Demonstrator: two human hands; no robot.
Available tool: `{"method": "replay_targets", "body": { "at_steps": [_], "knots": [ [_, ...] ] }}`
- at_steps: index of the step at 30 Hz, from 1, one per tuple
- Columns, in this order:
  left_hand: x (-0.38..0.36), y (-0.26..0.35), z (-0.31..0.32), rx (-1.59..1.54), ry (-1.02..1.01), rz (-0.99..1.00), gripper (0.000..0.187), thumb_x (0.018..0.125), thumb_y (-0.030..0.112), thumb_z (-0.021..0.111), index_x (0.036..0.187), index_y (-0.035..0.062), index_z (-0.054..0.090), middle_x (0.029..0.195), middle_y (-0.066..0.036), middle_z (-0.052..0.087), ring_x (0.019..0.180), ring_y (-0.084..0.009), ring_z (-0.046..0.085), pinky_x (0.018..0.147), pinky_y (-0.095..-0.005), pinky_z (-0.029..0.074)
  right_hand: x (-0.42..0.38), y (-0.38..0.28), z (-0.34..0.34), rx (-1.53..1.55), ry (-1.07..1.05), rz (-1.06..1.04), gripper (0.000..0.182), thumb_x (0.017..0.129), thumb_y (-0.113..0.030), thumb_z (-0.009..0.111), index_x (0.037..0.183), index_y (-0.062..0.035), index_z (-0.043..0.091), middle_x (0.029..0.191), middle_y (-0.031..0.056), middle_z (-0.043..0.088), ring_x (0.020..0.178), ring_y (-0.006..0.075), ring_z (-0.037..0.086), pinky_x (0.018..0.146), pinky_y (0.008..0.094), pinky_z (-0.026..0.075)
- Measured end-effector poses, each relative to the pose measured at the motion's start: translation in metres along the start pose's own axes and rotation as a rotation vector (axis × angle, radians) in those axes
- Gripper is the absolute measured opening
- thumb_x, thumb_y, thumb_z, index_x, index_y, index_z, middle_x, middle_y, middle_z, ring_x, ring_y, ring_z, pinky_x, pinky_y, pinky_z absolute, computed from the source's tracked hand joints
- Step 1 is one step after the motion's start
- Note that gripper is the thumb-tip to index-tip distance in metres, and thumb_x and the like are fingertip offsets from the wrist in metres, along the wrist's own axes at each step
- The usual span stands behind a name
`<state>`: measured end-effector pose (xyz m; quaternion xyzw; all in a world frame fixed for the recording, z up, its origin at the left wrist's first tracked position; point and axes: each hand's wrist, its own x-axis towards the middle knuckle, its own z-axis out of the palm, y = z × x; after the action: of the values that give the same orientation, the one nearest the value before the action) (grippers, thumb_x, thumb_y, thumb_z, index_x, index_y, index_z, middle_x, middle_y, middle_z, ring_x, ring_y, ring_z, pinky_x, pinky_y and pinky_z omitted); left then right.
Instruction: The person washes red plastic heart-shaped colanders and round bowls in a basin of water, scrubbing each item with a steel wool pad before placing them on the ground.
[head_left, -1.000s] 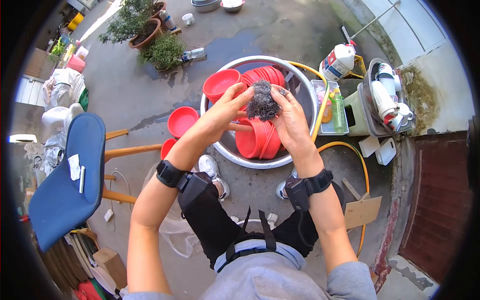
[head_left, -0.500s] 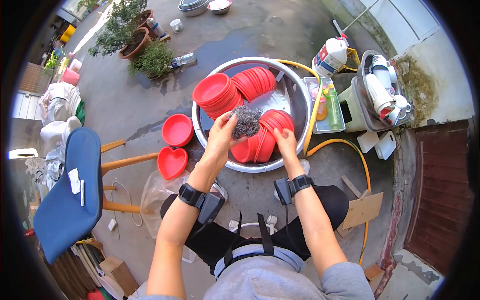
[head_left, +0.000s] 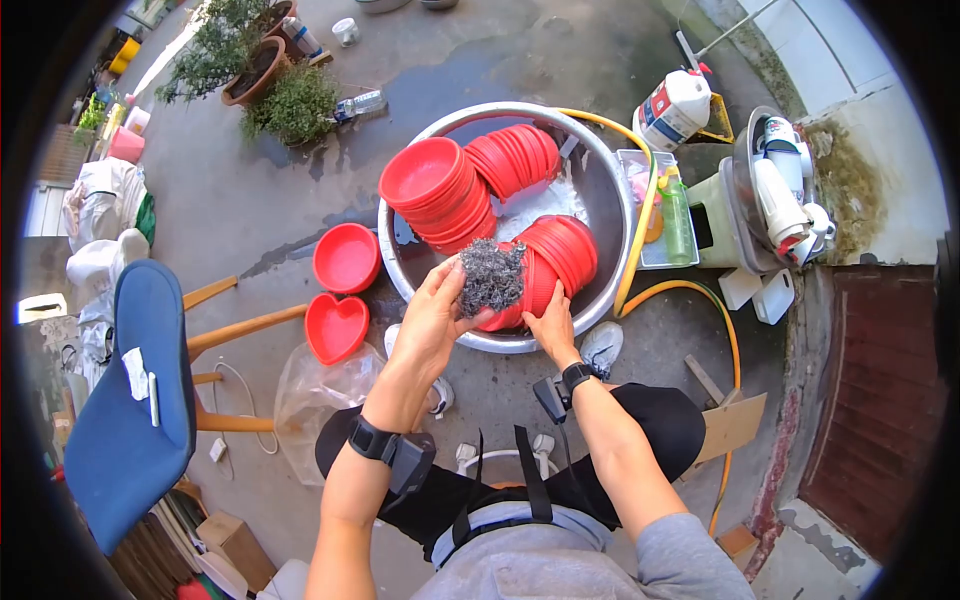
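Gripping wool (head_left: pixel 490 275) in left hand (head_left: pixel 430 312), between thumb and bent fingers, bulging out past the fingertips toward the right. Touching near stack (head_left: pixel 567 248) with right hand (head_left: pixel 552 325), fingers set against red bowls on the side closest to the body. Can't tell whether pinching one rim or only resting on several. Can't tell either about contact between wool and bowls; overlapping from this angle.

Beyond left fingers, inside basin (head_left: pixel 603 205): left stack (head_left: pixel 428 180), mouth up. Beyond both hands, next to that: far stack (head_left: pixel 515 160), tipped on its side. Left of left fingers, on the floor, well apart from the grip: round bowl (head_left: pixel 346 258) and heart bowl (head_left: pixel 336 328).

For a good hold: find a single rim with right fingertips, thumb opposing, instead of pushing on the whole nest. Likely slippery if wet, so better to take a deep pinch than a tip pinch. Support near stack from below the right palm to avoid sliding. Hold wool from the back, firm but not crushed; probably springy and scratchy. Park wool left of right fingers for a clear view of the rim.
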<state>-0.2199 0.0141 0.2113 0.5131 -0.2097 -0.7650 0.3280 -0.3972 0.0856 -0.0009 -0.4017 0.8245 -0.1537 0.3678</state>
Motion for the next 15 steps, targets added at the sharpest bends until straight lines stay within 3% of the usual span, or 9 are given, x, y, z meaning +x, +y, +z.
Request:
{"method": "replay_targets", "body": {
  "at_steps": [3,15],
  "knots": [
    [-0.006,0.007,0.002,-0.024,-0.023,0.036,0.035,0.101,0.024,0.045,0.133,0.0098,0.047,0.12,-0.003,0.06,0.103,-0.0139,0.062,0.081,-0.0346,0.057,0.016,0.002,-0.004,-0.013,0.108,-0.114,0.095,0.069,-0.011,0.072,0.147,-0.0065,0.018,0.127,0.0299,0.045,0.113,0.0464,0.05,0.097,0.0479,0.044],
    [-0.01,0.021,-0.011,-0.045,-0.034,0.102,0.035,0.1,0.026,0.046,0.133,0.0114,0.047,0.121,-0.002,0.059,0.105,-0.0133,0.06,0.082,-0.0349,0.055,0.09,-0.004,-0.062,-0.067,0.189,-0.328,0.085,0.073,-0.011,0.074,0.144,-0.0026,0.028,0.127,0.0228,0.043,0.117,0.0394,0.048,0.1,0.0423,0.042]
  ]
}}
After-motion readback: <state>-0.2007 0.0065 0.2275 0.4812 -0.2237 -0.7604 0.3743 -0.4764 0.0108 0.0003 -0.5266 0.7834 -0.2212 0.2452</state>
